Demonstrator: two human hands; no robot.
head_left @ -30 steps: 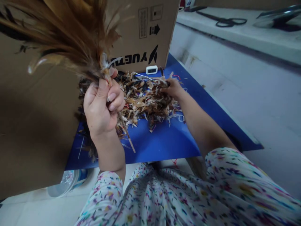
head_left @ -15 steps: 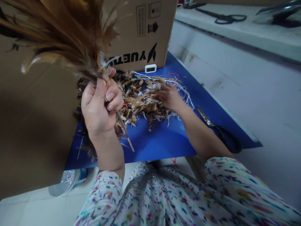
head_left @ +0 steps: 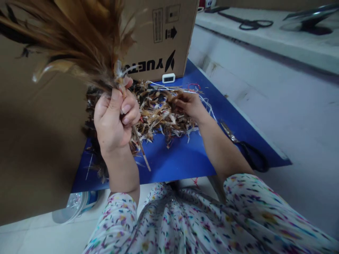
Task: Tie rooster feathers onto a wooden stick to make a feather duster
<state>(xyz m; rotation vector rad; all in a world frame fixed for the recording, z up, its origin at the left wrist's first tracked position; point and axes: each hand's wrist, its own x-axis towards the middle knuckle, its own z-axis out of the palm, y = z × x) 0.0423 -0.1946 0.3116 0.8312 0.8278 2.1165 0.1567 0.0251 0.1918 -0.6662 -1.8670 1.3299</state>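
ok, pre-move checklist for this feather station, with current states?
1. Left hand closed around the feather bundle: ok.
2. Stick below that hand free of the tabletop's loose feathers: cannot tell, upper part overlaps them in view.
3. Right hand gripping a feather: cannot tell, fingertips are in the pile.
4. Nearer scissors fully on the blue tabletop: not ok, handles overhang the front edge.

White wall beside the blue tabletop, pale tiled floor.

Brown feather bundle, fanned, tilted
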